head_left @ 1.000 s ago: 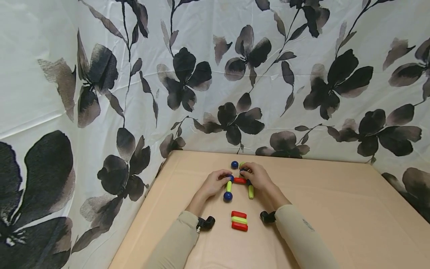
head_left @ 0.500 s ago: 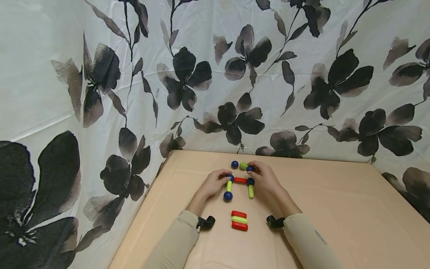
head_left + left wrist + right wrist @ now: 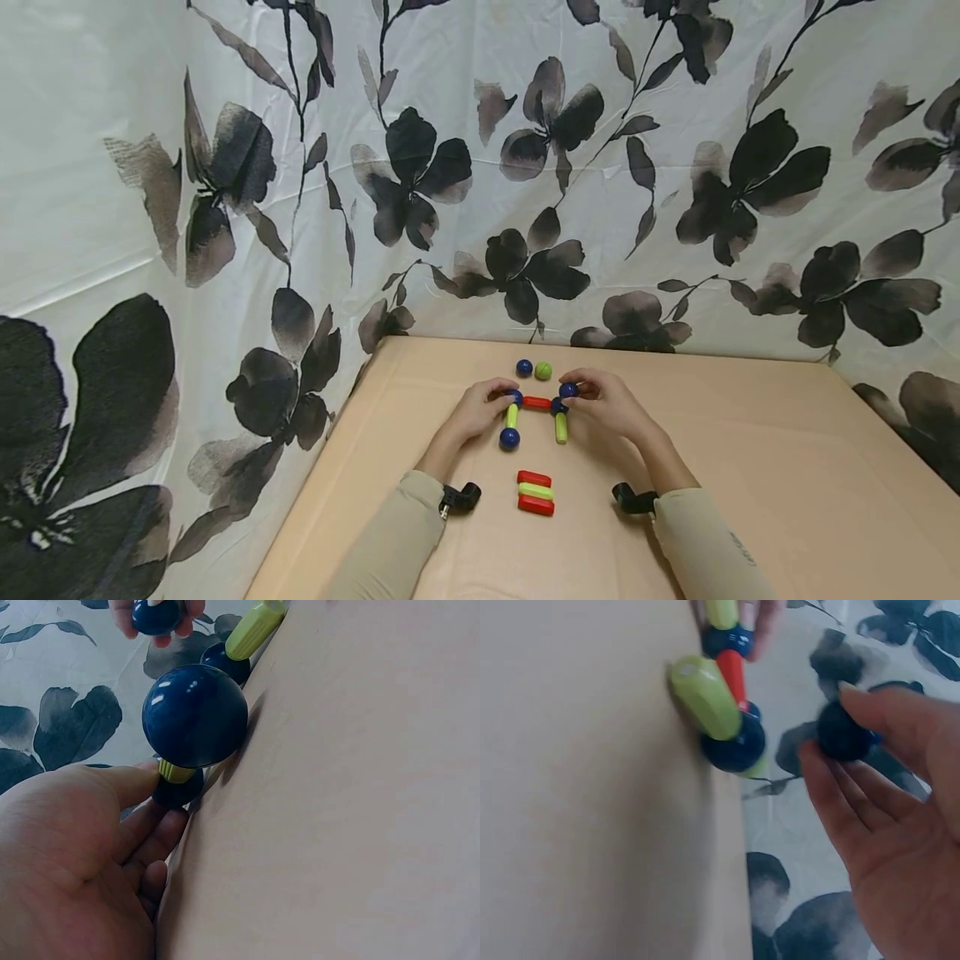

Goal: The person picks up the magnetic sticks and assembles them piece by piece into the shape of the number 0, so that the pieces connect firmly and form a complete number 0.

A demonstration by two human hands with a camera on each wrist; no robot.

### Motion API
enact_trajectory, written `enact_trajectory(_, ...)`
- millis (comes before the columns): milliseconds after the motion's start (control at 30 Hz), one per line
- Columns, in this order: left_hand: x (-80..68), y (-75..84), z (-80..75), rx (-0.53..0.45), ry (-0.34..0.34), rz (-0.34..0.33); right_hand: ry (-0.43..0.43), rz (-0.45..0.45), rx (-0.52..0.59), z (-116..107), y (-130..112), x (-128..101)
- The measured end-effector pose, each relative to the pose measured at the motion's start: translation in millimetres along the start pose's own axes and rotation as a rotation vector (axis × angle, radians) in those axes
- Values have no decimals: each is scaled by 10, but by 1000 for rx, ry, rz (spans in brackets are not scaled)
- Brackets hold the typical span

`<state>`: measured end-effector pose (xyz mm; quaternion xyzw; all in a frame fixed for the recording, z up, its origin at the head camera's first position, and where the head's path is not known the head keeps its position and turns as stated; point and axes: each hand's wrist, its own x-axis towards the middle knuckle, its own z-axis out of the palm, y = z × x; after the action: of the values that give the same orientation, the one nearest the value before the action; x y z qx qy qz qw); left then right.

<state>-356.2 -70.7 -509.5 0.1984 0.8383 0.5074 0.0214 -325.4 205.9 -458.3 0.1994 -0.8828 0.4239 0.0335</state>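
Observation:
My left hand (image 3: 476, 408) pinches a dark blue ball (image 3: 178, 789) at the left corner of a small ball-and-rod frame. A red rod (image 3: 536, 402) joins that corner to another blue ball (image 3: 735, 744) on the right. From each corner a yellow-green rod (image 3: 561, 428) runs toward me; the left one ends in a blue ball (image 3: 195, 716), and the right one has a bare near end. Between thumb and fingers, my right hand (image 3: 609, 404) holds a loose blue ball (image 3: 845, 731), raised just above and behind the right corner, apart from it in the right wrist view.
Behind the frame sit a blue ball (image 3: 523, 367) and a green ball (image 3: 543, 371). In front lie two red rods (image 3: 536, 505) with a yellow-green rod (image 3: 535, 492) between them. A flowered cloth (image 3: 480, 183) hangs along the back edge of the tan table (image 3: 750, 467).
The right hand has carried its blue ball rightward from near the green ball, then back toward me to the right corner. My left hand keeps its place on the left corner.

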Motion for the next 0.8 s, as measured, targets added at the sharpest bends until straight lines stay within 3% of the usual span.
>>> enact_trajectory(167, 4, -10, 3, -4, 2, 1, -105, -25, 8, -70, -23, -31)
enact_trajectory(333, 7, -13, 7, 0, 3, 1, -169, 3, 19, -85, -31, -55)
enact_trajectory(500, 13, -8, 9, 1, 1, -14, -226, -27, 56, -91, -45, -60)
enact_trajectory(800, 11, -6, 6, 6, 3, -12, -261, -21, 31, -43, -12, -45)
